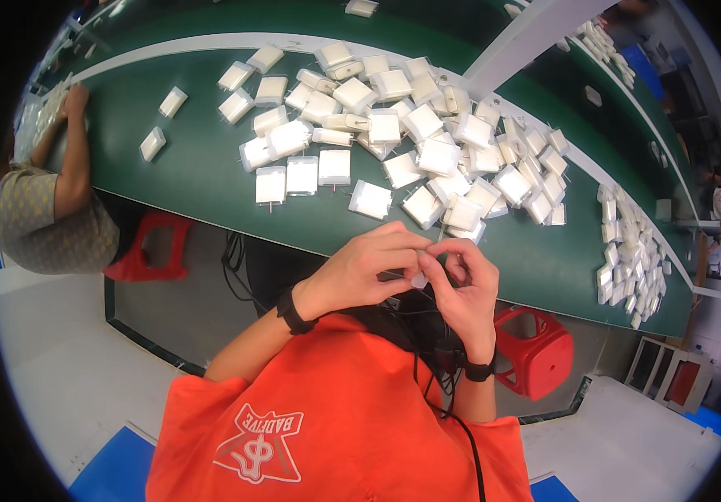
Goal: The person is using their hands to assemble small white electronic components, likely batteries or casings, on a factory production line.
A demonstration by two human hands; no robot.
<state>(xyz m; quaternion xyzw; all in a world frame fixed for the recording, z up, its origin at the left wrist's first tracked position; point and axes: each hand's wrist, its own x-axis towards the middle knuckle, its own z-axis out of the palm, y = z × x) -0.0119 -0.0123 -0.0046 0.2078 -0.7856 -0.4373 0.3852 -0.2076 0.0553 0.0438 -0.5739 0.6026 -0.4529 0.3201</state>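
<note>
My left hand (380, 266) and my right hand (467, 284) meet just in front of the table's near edge. Both are closed, with fingertips pinched close together. A small pale piece (419, 281) shows between them; its kind is too small to tell, and the fingers cover most of the spot. Just beyond my hands a large heap of cream-white rectangular blocks (384, 127) lies on the green tabletop (201, 180). They look like small power adapters, with clear plastic around them and thin pins on some. The nearest block (464, 213) sits at the heap's front.
Two loose blocks lie to the left, one of them nearer (152, 144). Another pile (628, 259) covers the table's right end. A white post (515, 46) rises behind the heap. A co-worker's arm (74, 159) reaches in at far left. Red stools (536, 356) stand below the edge.
</note>
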